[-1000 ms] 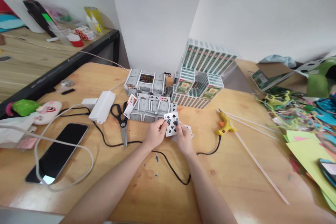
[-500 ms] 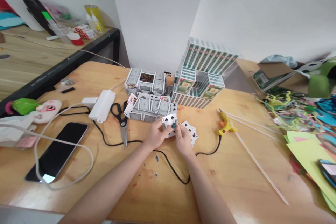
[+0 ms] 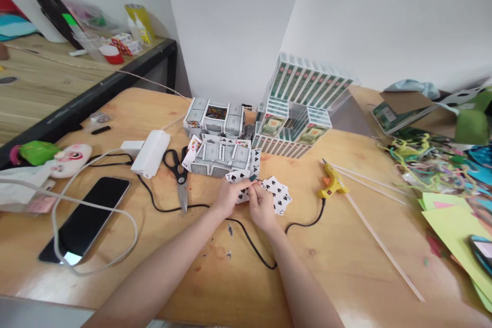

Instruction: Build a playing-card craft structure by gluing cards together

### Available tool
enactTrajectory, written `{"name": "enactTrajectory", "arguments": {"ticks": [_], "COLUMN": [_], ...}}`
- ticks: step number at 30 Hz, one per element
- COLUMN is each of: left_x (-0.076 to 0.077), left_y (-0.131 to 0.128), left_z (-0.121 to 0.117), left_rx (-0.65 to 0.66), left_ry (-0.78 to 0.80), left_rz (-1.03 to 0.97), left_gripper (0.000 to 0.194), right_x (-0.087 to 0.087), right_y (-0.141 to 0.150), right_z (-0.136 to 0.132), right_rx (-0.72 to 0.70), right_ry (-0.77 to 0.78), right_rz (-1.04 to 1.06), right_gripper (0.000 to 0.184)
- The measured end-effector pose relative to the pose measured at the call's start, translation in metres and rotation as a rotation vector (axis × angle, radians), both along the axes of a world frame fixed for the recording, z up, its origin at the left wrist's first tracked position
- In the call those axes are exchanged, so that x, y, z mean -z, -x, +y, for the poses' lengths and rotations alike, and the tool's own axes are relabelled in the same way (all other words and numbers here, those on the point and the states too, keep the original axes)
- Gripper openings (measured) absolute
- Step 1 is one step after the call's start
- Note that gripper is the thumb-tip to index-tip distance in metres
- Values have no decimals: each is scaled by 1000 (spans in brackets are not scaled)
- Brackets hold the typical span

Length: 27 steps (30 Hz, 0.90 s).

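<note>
Between my two hands is a spade playing card [image 3: 240,197], its face toward me and a 7 in its corner. My left hand [image 3: 229,196] pinches the card's upper part with the thumb across it. My right hand [image 3: 262,206] is closed at the card's right edge, fingertips meeting those of the left. Loose spade cards [image 3: 280,195] lie fanned on the table just right of my right hand. Directly behind my hands stands a structure of folded playing cards [image 3: 220,158], grey backs outward, with a second folded-card box [image 3: 214,117] behind it.
Green card boxes [image 3: 282,138] are stacked at the back. A yellow glue gun [image 3: 333,182] lies right, its black cord running below my hands. Black scissors [image 3: 181,179], a white power adapter [image 3: 151,154] and a phone [image 3: 86,218] lie left. Pipe cleaners [image 3: 415,164] and coloured paper [image 3: 449,220] sit far right.
The card has tipped and shifted slightly left and down. My right hand has moved left, closer to my left hand, exposing more of the fanned cards.
</note>
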<state>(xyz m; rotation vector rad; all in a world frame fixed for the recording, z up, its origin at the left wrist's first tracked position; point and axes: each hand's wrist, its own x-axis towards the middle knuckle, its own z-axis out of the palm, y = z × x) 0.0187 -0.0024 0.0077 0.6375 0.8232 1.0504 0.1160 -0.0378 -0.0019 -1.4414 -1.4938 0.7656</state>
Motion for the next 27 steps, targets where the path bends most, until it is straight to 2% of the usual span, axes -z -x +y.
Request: {"name": "enactTrajectory", "arguments": {"ticks": [9,13,18,24,27], "left_x": [-4,-2,1,5,6], "left_y": [-4,-4,-1,2,2], "left_z": [1,3,6,8,7], "left_rx": [-81,-115,-80,-159,-166], "left_ry": [-15,-29,-68,-193,-188], "left_rz": [81,108,122,393,400], "left_gripper": [25,29,27,19,18], "right_x": [1,-4,-10,-11,-13], "right_y": [-6,-11,-13,-11,-9], "right_z": [2,7,8,8,8], "right_rx": [-50,-112,-159,-120,-107], "right_ry": [42,99,150,176,183], "right_rz": [101,224,414,352,348], "right_gripper": [36,36,32,31,28]}}
